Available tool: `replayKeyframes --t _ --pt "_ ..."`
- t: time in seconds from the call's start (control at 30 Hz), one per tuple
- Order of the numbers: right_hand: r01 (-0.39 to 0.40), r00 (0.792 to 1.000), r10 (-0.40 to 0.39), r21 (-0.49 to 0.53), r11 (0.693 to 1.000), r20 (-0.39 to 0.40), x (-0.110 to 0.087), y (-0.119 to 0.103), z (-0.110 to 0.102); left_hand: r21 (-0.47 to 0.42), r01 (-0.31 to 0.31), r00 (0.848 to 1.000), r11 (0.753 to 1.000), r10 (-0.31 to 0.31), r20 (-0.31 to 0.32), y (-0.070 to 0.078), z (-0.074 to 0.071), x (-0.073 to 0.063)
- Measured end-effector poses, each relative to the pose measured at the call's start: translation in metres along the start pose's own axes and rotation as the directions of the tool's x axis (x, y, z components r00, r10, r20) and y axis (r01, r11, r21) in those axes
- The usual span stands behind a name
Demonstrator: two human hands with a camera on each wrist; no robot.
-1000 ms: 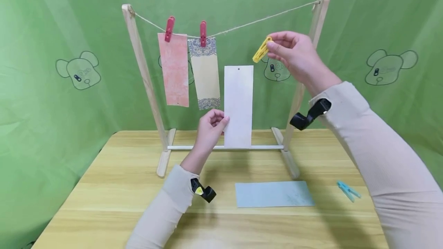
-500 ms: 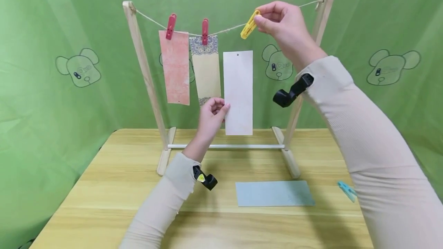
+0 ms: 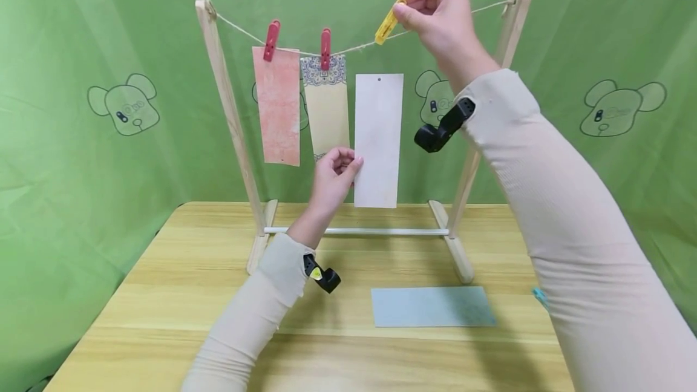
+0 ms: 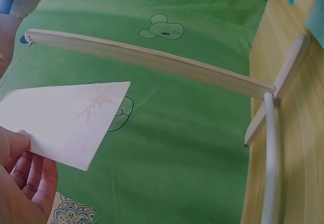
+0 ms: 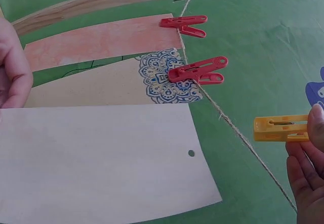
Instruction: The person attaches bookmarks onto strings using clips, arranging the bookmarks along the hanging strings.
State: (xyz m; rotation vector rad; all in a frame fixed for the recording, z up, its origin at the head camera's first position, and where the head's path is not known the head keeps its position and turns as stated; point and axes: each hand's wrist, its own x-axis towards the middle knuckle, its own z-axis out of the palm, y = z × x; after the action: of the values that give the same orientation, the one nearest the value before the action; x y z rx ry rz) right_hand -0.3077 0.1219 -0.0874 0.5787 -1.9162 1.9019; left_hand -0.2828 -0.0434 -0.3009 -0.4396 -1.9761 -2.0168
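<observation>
My left hand [image 3: 333,180] pinches the left edge of a white paper bookmark [image 3: 378,138] between thumb and fingers. The bookmark hangs upright in the air, its top edge with a small punched hole a little below the string [image 3: 354,48]. In the left wrist view a faint leaf print shows near one end of the bookmark [image 4: 76,118]. Higher up, my right hand [image 3: 443,23] holds a yellow clothespin [image 3: 386,26] by its handle end, tip pointing down and left. That clothespin overlaps the string in the head view; the right wrist view shows the clothespin [image 5: 278,128] beside it.
Two red clothespins [image 3: 271,41] fix a pink bookmark [image 3: 278,107] and a patterned cream bookmark [image 3: 328,107] to the string. The string spans a wooden frame [image 3: 231,114]. On the table [image 3: 163,319] lie a light blue bookmark [image 3: 430,307] and a turquoise clothespin [image 3: 539,297], partly behind the right sleeve.
Both hands have risen. The white bookmark has moved up close below the string, and the yellow clothespin has moved up and left to the string's height. The right sleeve now partly covers the turquoise clothespin.
</observation>
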Motion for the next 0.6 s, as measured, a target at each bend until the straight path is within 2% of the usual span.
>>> replayKeyframes --t 0.13,0.47,0.6 --pt "0.037 0.999 -0.038 -0.056 0.998 -0.012 0.0024 -0.0012 0.0069 -0.017 -0.008 1.000 1.000 0.008 -0.005 0.0017 0.0000 0.0012" --pt "0.017 1.000 -0.017 -0.131 0.991 0.004 0.0066 -0.0004 0.0091 -0.020 -0.001 1.000 1.000 0.001 0.005 -0.0003 0.0014 0.0015" --pt "0.021 1.000 -0.018 -0.212 0.977 0.015 0.0087 0.0051 0.0077 -0.019 0.007 1.000 1.000 -0.007 0.004 -0.0007 0.0007 0.0021"
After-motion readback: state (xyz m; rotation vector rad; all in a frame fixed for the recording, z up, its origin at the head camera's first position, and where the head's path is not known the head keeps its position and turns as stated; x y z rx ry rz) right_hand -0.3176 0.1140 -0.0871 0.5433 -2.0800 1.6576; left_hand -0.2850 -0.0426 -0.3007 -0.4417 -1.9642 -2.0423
